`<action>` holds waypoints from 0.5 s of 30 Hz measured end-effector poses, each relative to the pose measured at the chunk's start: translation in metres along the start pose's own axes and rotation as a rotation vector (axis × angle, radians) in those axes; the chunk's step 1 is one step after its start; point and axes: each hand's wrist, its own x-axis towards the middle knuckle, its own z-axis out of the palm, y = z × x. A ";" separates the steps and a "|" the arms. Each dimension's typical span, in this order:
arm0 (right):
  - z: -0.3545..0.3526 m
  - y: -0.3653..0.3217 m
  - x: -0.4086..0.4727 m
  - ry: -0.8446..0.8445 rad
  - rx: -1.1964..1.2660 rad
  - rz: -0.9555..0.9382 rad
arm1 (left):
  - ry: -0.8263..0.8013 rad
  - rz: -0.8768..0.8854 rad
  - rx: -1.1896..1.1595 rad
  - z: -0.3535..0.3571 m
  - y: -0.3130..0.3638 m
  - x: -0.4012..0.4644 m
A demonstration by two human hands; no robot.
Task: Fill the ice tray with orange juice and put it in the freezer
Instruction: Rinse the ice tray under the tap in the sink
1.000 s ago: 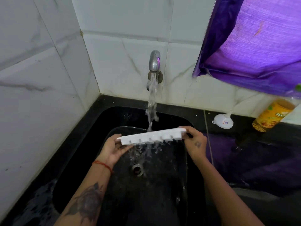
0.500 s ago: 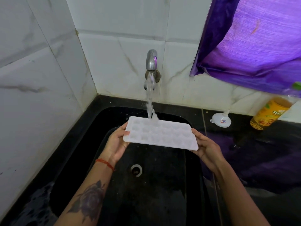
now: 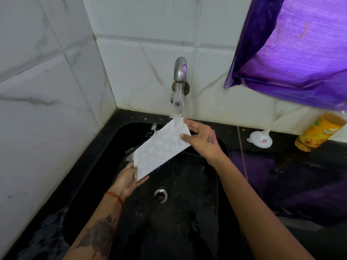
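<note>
Forearms come in from the bottom edge, the left one with a dark tattoo and a red thread at the wrist. Below them lies the black sink point(image 3: 197, 212) with its round metal drain point(image 3: 160, 195) in the middle of the floor.

A little further, the left hand point(image 3: 127, 180) holds the lower corner of the white ice tray point(image 3: 161, 149); its fingers pass under the tray and the thumb lies along the edge, so the grip is loose but real. The right hand point(image 3: 203, 139) takes the upper end, with the thumb on the top face and the fingers spread along the side (one fingertip reaches to the far corner).

The tray is tilted, low at the left and high at the right, over the sink and not touching it. Its upper end is directly under the water that falls from the metal tap point(image 3: 180, 70) on the tiled wall.

At the back right, on the dark counter, stand a small white funnel point(image 3: 260, 140) and a yellow bottle point(image 3: 320, 132), under a purple curtain point(image 3: 296, 51).

I judge that the task is at its beginning: the tray is only being rinsed. Filling with orange juice and carrying to the freezer are both not yet done, and I cannot see any freezer.
</note>
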 end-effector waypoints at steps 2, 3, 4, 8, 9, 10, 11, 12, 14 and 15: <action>-0.006 -0.005 0.002 0.024 -0.027 -0.024 | -0.005 -0.026 0.004 0.011 -0.003 -0.001; -0.012 -0.005 0.001 0.037 -0.021 -0.025 | -0.011 -0.028 0.012 0.018 -0.002 -0.002; -0.019 -0.004 0.000 0.055 -0.003 -0.021 | -0.020 -0.022 0.025 0.025 -0.001 -0.003; -0.053 0.018 -0.009 0.187 0.097 0.023 | -0.103 0.033 0.054 0.056 0.008 -0.007; -0.061 0.026 -0.012 0.232 0.097 0.047 | -0.133 0.045 0.049 0.063 0.010 -0.009; -0.068 0.036 -0.014 0.278 0.089 0.077 | -0.165 0.055 0.042 0.070 0.012 -0.012; -0.073 0.047 -0.017 0.321 0.072 0.119 | -0.197 0.066 0.038 0.076 0.013 -0.014; -0.077 0.057 -0.019 0.362 0.042 0.173 | -0.229 0.078 0.041 0.082 0.014 -0.016; -0.081 0.075 -0.024 0.425 -0.044 0.303 | -0.277 0.108 0.069 0.093 0.016 -0.021; -0.080 0.083 -0.025 0.437 -0.079 0.355 | -0.291 0.126 0.088 0.097 0.018 -0.023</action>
